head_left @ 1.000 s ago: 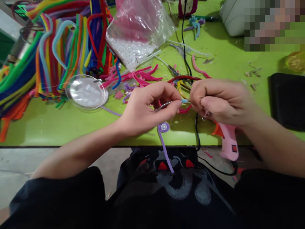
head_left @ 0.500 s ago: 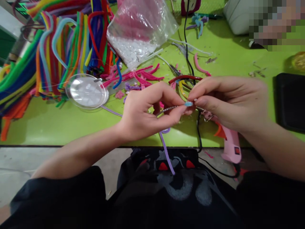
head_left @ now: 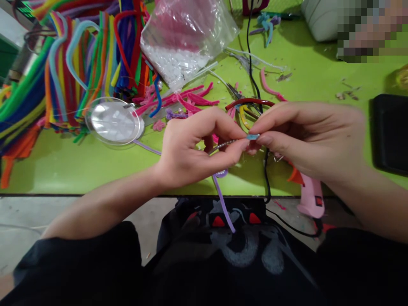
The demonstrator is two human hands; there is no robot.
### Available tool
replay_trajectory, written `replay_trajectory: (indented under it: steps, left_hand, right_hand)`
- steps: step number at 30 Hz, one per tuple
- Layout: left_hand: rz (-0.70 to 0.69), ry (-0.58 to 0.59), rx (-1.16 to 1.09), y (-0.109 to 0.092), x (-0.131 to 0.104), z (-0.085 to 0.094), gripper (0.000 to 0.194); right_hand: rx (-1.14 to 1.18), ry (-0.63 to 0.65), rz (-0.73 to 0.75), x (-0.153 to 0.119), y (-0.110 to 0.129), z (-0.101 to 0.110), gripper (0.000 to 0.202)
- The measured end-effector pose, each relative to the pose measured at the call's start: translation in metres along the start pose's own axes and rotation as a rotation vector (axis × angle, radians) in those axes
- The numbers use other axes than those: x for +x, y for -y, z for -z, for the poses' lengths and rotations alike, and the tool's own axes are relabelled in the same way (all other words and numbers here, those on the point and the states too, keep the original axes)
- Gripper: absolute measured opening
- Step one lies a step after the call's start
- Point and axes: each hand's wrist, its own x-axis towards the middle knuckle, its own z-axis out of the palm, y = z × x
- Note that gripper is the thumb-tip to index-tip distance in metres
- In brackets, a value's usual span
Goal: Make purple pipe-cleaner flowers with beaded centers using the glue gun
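In front of my chest, my left hand (head_left: 194,151) pinches a small light-blue piece (head_left: 253,137) between thumb and forefinger. A thin beaded strand (head_left: 223,145) runs back from this pinch into the left palm. My right hand (head_left: 318,138) is closed at the other end of the piece, thumb and forefinger pressed close against it; its tips hide that end. Below the left hand a purple pipe cleaner (head_left: 225,206) hangs over the table edge. Partly behind the right hand lies a pink glue gun (head_left: 311,197) with an orange trigger.
Bundles of coloured pipe cleaners (head_left: 79,72) fill the left, near a clear round spool (head_left: 114,121). A plastic bag of white beads (head_left: 185,59) lies behind the hands, with pliers (head_left: 244,108) and pink scraps (head_left: 194,97). A black cable (head_left: 251,63) crosses the green table (head_left: 95,170).
My right thumb and forefinger have closed in on the end of the light-blue piece, covering a small pale bead there. My left hand keeps its pinch. The view has shifted slightly.
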Motion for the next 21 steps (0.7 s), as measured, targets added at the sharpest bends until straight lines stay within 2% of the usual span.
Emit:
replay_trajectory:
  steps: [5,12,15,17,19,21]
  left_hand:
    - [-0.017,-0.004,-0.010,0.000,0.000,-0.001,0.015]
    - [0.008,-0.026,0.111,-0.002,-0.001,-0.001,0.009]
    - [-0.003,0.002,0.104,-0.001,-0.001,0.000,0.011]
    - [0.019,0.049,0.059,0.001,0.000,0.002,0.011]
    - [0.102,0.127,-0.052,0.003,0.002,0.003,0.009]
    - [0.243,0.209,-0.213,0.005,0.005,0.003,0.012]
  right_hand:
    - [-0.006,-0.007,-0.002,0.000,0.002,-0.001,0.022]
    - [-0.070,-0.004,0.033,0.001,0.000,0.000,0.018]
    - [-0.222,-0.002,0.158,0.001,-0.003,0.003,0.015]
    - [-0.427,0.012,0.304,0.001,-0.005,0.007,0.014]
    - [-0.633,0.037,0.457,0.002,-0.006,0.011,0.015]
    - [-0.770,0.048,0.601,0.002,-0.008,0.016,0.014]
